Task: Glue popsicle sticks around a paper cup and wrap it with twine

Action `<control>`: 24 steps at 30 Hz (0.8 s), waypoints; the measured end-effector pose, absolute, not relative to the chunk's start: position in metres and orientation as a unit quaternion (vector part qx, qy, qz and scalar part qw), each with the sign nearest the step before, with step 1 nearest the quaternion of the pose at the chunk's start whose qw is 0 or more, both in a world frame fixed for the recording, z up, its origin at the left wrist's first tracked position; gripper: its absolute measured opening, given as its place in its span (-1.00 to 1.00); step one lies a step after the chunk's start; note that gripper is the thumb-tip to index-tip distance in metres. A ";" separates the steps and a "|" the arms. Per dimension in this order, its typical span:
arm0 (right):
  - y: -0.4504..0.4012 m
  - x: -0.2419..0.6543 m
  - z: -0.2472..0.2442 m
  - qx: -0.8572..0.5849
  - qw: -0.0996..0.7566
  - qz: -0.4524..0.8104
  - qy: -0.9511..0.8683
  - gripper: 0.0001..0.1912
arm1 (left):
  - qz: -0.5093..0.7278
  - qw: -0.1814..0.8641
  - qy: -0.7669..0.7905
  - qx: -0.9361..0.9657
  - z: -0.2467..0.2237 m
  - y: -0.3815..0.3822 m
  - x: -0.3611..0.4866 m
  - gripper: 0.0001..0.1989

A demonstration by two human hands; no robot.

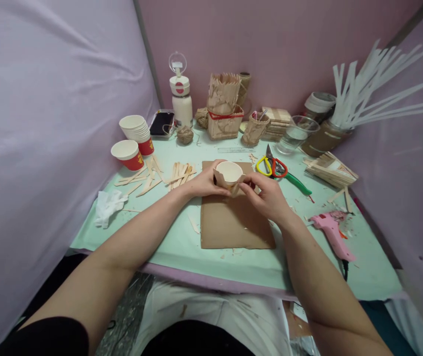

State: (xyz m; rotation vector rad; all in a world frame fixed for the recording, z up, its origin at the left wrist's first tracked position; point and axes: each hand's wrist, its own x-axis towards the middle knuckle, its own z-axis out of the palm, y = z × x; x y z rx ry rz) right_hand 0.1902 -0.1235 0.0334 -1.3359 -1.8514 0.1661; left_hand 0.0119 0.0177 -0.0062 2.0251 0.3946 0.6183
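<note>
The paper cup [231, 171] was between my two hands, held above the far half of a cardboard sheet [235, 225] on the surface [174, 242]. Its white inside and most of its rim showed, but my fingers and some uneven wooden pieces [219, 179] around its outside hid the lower wall, and I could not see its base. My left hand [209, 182] gripped it, fingers curled around the left and thumb along the near side. My right hand [261, 193] gripped its near right side with bent fingers; whether they also pinched a loose piece of wood, I could not make out.

To the left lay scattered wooden sticks [150, 178], partly covered by my forearm, and a crumpled tissue [109, 207]. Beyond them stood a stack of paper cups [135, 129], its base hidden behind a single red cup [130, 157]. To the right, scissors [271, 163] overlapped a green-handled tool [296, 183], covering its head. Nearer me lay a pink glue gun [332, 235], its cord dropping out of sight at the edge. White strips [378, 94] fanned out from a container [322, 141], a few cut off by the right border.
</note>
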 end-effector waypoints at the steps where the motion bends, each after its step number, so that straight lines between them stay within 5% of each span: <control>1: -0.123 0.189 0.032 -0.532 0.418 0.061 -0.734 -0.89 | 0.254 0.479 0.157 0.825 -0.006 0.017 0.012 -0.08; 24: -0.122 0.181 0.027 -0.523 0.460 0.073 -0.714 -0.94 | 0.268 0.477 0.173 0.819 -0.004 0.008 0.016 -0.18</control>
